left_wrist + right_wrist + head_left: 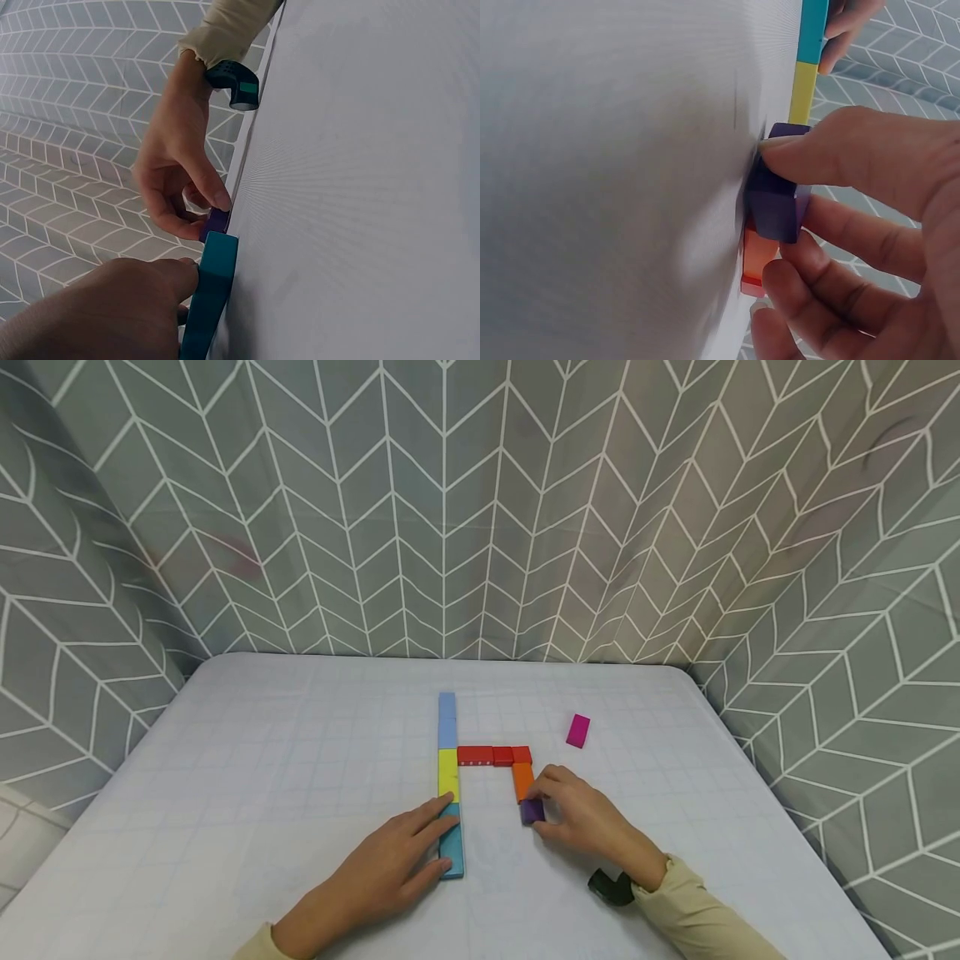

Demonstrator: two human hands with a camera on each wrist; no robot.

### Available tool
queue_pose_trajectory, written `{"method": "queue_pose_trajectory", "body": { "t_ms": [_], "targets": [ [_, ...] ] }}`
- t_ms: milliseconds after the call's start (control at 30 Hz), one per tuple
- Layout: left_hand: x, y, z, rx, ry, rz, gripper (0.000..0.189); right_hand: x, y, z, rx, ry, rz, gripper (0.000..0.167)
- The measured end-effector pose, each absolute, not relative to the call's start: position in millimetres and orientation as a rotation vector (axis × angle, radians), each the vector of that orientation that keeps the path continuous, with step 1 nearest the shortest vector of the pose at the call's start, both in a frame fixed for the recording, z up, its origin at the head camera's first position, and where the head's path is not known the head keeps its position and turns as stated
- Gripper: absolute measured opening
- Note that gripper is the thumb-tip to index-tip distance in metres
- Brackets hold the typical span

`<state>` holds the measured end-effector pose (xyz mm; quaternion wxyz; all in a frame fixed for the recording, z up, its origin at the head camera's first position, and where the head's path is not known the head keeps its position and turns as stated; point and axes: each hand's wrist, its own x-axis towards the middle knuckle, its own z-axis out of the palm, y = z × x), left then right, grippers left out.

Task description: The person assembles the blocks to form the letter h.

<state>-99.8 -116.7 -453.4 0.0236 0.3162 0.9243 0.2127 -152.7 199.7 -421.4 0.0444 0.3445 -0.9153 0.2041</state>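
My right hand [581,814] pinches a small dark purple block [532,812] between thumb and fingers, right at the near end of an orange block [522,782]. Fingers of my left hand [393,860] rest on a long teal block [452,843] and reach the edge of a yellow block [447,774]. Light blue blocks [447,721] continue this column away from me. From the yellow block's far end, a row of red blocks [475,756] runs right to the orange one. In the right wrist view, the purple block [776,202] shows up close under the thumb.
A loose magenta block [578,731] lies at the back right of the white table [262,760]. My right wrist wears a dark camera mount [611,888] close over the cloth. A grey patterned curtain [480,510] hangs behind the table and along its sides.
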Motion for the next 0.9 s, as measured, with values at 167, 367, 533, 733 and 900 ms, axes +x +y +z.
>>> {"method": "queue_pose_trajectory", "body": {
  "t_ms": [167,367,533,733,900],
  "targets": [
    [-99.8,-116.7,-453.5,0.973,2.86,0.656,0.063,-152.4,199.0,-422.6,1.033,-2.791,0.612,0.029],
    [-99.9,-116.4,-453.7,0.973,2.868,0.652,0.062,-152.1,199.7,-421.7,1.014,-2.809,0.621,0.033],
    [-100.0,-116.9,-454.1,0.98,2.871,0.648,0.063,-151.8,201.2,-421.8,1.028,-2.83,0.657,0.034],
    [-100.5,-117.2,-454.4,0.983,2.869,0.646,0.063,-152.7,200.0,-421.3,1.027,-2.862,0.696,0.032],
    [-100.9,-117.6,-454.7,0.983,2.865,0.654,0.063,-155.9,204.9,-413.4,1.001,-2.883,0.775,0.031]
  ]
}}
